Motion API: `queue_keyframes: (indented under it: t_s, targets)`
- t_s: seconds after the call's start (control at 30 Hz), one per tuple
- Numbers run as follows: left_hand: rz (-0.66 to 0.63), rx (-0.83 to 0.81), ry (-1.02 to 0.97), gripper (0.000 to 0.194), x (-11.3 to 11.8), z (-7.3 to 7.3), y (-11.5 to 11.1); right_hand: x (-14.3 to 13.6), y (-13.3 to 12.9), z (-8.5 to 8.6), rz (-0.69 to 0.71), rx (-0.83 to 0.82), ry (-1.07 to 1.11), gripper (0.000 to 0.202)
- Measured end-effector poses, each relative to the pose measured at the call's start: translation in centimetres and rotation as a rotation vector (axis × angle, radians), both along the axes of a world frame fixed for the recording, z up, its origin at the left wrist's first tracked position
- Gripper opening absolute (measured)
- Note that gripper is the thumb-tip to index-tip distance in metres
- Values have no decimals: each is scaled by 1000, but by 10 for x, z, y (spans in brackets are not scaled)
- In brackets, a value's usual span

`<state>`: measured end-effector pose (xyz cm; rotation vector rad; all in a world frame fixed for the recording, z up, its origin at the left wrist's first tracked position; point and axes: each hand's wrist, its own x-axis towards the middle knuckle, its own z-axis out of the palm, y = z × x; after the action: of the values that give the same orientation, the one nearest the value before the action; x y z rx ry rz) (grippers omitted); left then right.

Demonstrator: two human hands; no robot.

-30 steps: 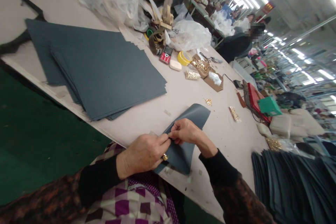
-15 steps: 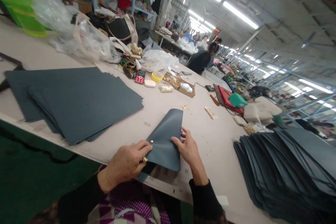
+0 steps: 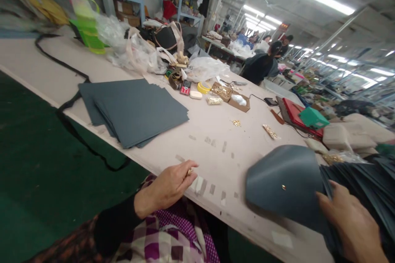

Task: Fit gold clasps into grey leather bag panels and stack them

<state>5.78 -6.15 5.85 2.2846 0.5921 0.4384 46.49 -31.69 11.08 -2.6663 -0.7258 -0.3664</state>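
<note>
Small gold pieces show between the curled fingers of my left hand (image 3: 173, 183), which is over the near table edge. At the right, my right hand (image 3: 350, 213) grips the right side of a dark grey-blue sheet (image 3: 284, 172); the sheet bends and bears one gold stud. This sheet overlaps the edge of a thick pile of dark sheets (image 3: 367, 185). A flatter stack of grey-blue sheets (image 3: 138, 111) lies left of centre. A little heap of gold pieces (image 3: 236, 123) rests mid-table.
Beyond the stack are plastic bags (image 3: 138, 55), yellow tape (image 3: 204, 87), a red phone (image 3: 185, 87) and a cardboard box (image 3: 239, 102). A green box (image 3: 313, 118) sits on a red item at the right. A black strap (image 3: 72, 100) crosses the left edge. People are farther back.
The studded sheet has moved right, from in front of me to the right pile, with my right hand. My left hand has let go of it. The view has shifted.
</note>
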Motion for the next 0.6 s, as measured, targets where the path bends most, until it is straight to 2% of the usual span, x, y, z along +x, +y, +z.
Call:
queue_keyframes:
  t_s: [0.07,0.13,0.23,0.3,0.37,0.47,0.6]
  targets:
    - [-19,-12,35,27,0,1,-2,-16,-3,-1,-22,-59,-31,53]
    - [-47,-6,78,25,0,3,-4,-59,18,-6,121,55,144,49]
    - [-68,45,133,25,1,6,-4,-146,75,-16,573,221,438,35]
    - [-64,91,158,25,0,7,-4,-197,114,-20,824,255,519,26]
    - [-48,119,165,24,-3,5,-2,-233,144,-23,1052,268,547,23]
    - [-8,130,153,17,-14,0,2,-262,172,-28,1273,301,540,21]
    - [106,117,189,13,-35,-3,9,-280,196,-37,1406,339,446,16]
